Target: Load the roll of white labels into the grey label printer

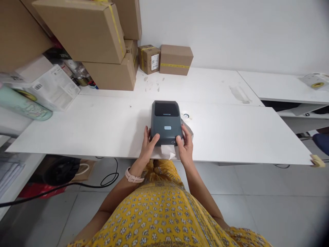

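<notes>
Between my two hands is a dark grey label printer (167, 120) with a black window on top and a pale button. A strip of white label paper (168, 150) sticks out of its near side, over the table's front edge. My left hand (149, 142) grips the printer's left near corner, thumb on top. On the right near corner, my right hand (185, 144) grips it the same way. Something grey and flat (189, 129) shows partly behind the right hand. Whether the printer's underside touches the white table (231, 137) cannot be made out.
Cardboard boxes (108, 72) are stacked at the back left, with two smaller boxes (176, 60) by the wall. A mint-green bottle (25, 103) and a white carton (53, 87) lie far left. A label roll (317, 81) sits far right. A black cable (84, 184) runs below the table.
</notes>
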Tool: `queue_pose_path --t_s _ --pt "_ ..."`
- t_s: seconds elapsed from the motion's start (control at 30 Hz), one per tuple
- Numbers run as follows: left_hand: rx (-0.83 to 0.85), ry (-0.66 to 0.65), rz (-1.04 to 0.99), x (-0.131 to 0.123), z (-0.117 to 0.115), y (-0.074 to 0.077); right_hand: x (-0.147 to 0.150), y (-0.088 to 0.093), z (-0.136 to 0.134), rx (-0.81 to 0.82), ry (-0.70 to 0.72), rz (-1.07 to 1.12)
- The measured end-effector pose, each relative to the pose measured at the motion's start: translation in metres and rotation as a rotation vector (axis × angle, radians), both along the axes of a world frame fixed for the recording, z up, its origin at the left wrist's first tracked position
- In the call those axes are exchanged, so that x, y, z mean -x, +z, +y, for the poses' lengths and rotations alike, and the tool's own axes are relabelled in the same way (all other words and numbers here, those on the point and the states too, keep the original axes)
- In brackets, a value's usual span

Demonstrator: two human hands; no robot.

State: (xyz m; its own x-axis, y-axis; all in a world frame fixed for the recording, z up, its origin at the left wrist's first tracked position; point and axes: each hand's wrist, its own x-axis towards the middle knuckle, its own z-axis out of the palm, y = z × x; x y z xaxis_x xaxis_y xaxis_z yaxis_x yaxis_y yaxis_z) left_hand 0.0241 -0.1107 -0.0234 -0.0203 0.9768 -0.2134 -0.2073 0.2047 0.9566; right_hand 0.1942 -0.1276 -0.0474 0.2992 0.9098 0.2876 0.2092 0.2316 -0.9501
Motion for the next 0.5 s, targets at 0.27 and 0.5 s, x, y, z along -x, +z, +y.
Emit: queue_pose_path --t_s 0.27,0.5 --pt "-0.068 0.017 0.054 -0.003 0.009 -0.007 -0.002 -0.015 0.004 0.31 0.09 0.239" --pt "-0.166 0.056 0.112 -0.007 0.01 -0.025 0.008 -0.02 0.004 0.223 0.054 0.213"
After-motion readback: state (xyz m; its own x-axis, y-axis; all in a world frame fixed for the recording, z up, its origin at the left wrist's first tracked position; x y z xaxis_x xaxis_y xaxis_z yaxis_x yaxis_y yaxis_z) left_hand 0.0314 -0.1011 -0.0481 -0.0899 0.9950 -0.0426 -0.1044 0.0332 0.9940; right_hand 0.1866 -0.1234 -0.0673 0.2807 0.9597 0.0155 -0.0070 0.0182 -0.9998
